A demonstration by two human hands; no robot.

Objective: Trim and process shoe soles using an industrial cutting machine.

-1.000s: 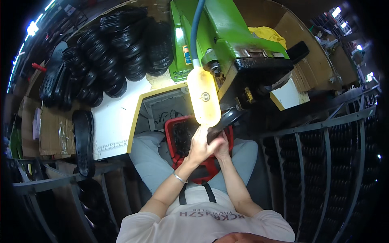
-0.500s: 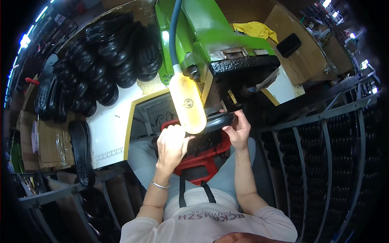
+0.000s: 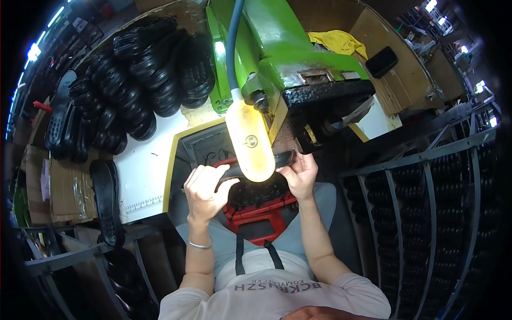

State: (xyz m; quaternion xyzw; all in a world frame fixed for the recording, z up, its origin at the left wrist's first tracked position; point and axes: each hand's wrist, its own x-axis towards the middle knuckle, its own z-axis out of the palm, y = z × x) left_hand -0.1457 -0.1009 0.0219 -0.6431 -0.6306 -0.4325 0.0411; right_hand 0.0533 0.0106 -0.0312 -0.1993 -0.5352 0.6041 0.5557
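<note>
I hold a black shoe sole [image 3: 282, 158] level in front of me, just under the black head of a green machine [image 3: 277, 48]. My left hand [image 3: 205, 189] grips its left end and my right hand [image 3: 300, 173] grips its right end. A yellowish lamp [image 3: 249, 141] on a grey hose hangs in front of the sole and hides its middle. Below the hands a red crate [image 3: 266, 210] with dark soles rests on my lap.
Stacks of black soles [image 3: 133, 80] cover the white bench at the left. One sole [image 3: 106, 200] lies by cardboard at the bench's near edge. Metal racks [image 3: 426, 213] of dark soles stand at the right. A yellow cloth [image 3: 338, 41] and a black pad [image 3: 381, 61] lie behind the machine.
My hands have moved apart and up from the crate, and now hold the sole stretched out level beneath the machine head.
</note>
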